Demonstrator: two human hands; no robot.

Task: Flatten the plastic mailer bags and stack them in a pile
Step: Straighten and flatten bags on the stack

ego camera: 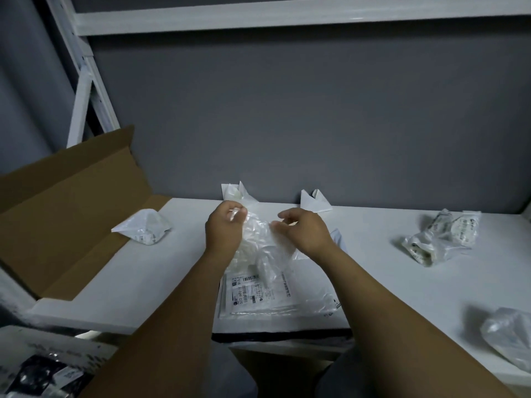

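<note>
A crumpled bag (260, 239) of clear plastic is held just above the middle of a white surface (373, 282), between two bare hands. The left hand (224, 229) pinches the bag's upper left edge, fingers curled over a fold. The right hand (306, 232) pinches the upper right edge between thumb and fingertips. Each grip is therefore grasping the bag, and the hands look set to draw it open. The bag's lower part hangs down onto the pile (258, 297), a flat stack of mailers with a printed label uppermost, lying at the front edge of the surface directly below the hands. More unflattened mailers lie around it. A left bag (143, 228) sits at the left edge against an open cardboard box (57, 211). Two white bags (314, 201) stand at the back edge by the grey wall (287, 124). A cluster of bags (442, 237) lies toward the right edge, and a corner bag (508, 337) lies at the front right corner. The thin film could tear if the hands pull apart sharply. Air trapped inside could make it spring back once laid down. Dragging its hanging part across the slick pile could nudge the top mailers over the front edge.
</note>
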